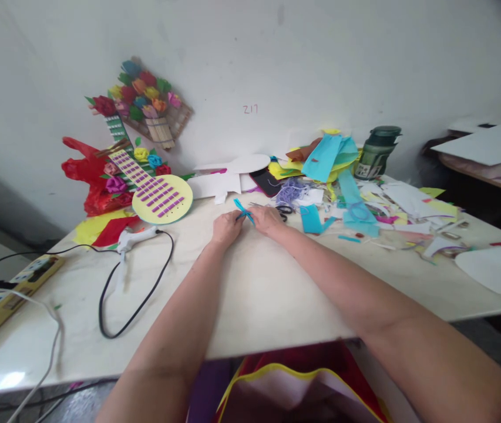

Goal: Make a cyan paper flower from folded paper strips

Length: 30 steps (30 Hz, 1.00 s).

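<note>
"Blue paper strip (239, 204), small and bright, sits at centre above the desk (259, 282), as my bare forearms (184, 311) reach in from the near edge."

"How does each grip stand?"

"My left grip (227, 228) pinches the strip from one side, fingertips drawn together; my right grip (268, 220) pinches it from the other, just beside. One end pokes up free, away from me. Whether the piece is folded or twisted, I cannot tell."

"What makes for good handling of something so slender?"

"Short holds, in my judgement: fingertips close to the part being worked, pressure light and even, since the strip could tear if one side pulls harder. I would let the left steady while the right makes the fine adjustments."

"Anything nearby to mind?"

"The scissors (285, 208), black-handled, lie just beyond my right grip, blades partly hidden, so my knuckles should stay clear. A white glue gun (138, 237) lies well apart on my left, its black cord (111, 336) looped on the desk; whether it is hot, I cannot tell. Cut blue scraps (310, 219) lie near, on my right."
</note>
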{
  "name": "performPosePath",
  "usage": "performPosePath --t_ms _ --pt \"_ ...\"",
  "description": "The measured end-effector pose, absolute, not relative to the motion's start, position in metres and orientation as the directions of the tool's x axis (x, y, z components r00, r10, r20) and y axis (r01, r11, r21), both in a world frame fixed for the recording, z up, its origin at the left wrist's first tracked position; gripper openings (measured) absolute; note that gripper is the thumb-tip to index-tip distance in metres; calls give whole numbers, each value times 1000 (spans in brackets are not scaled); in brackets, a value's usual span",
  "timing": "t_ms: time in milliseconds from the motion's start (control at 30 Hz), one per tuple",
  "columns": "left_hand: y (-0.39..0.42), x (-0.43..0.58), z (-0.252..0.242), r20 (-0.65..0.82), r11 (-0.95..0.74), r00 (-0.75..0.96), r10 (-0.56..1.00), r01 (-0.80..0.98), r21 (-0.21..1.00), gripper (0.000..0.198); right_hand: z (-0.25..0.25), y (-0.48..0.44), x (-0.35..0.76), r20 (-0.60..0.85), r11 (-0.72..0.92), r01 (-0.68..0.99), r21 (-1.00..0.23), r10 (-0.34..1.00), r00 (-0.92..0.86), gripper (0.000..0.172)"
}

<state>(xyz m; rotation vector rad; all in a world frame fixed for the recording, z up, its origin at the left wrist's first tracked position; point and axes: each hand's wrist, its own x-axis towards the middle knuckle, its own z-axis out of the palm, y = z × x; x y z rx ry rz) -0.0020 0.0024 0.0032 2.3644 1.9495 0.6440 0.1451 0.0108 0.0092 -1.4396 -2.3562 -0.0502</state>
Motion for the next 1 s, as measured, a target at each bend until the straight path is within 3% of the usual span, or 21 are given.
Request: performPosePath --t_ms 367,567,1000 --pt "0 -1 7 288 -245 143 947 900 359 28 15 5 144 315 451 886 -108 861 -400 28" --pt "-4 2 12 266 -257 145 953 852 456 38 14 4 143 341 416 900 -129 871 -354 29" --pt "1 12 7 303 -198 -2 953 754 626 37 14 3 140 351 433 892 -130 862 -367 29"
